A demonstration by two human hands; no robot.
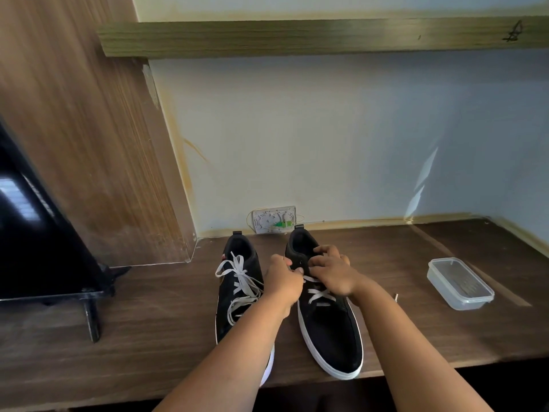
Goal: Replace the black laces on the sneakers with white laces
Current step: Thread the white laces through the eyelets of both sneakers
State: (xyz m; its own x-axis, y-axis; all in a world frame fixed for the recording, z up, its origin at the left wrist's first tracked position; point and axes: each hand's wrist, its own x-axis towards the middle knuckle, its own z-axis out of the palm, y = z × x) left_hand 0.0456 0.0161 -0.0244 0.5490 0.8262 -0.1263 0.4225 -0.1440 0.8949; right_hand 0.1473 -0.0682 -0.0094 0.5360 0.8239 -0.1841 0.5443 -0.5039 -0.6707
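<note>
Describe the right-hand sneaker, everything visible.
The right sneaker is black, suede-like, with a white sole rim. It stands flat on the wooden desk, toe toward the camera. White laces cross its lower eyelets. Left hand and right hand both work at its upper eyelets, fingers curled there.

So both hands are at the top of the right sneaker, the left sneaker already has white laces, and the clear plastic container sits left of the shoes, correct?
Not quite. In the head view the clear plastic container sits right of the shoes, not left. The rest holds: left hand and right hand work at the top of the right sneaker, and the left sneaker has white laces.
</note>
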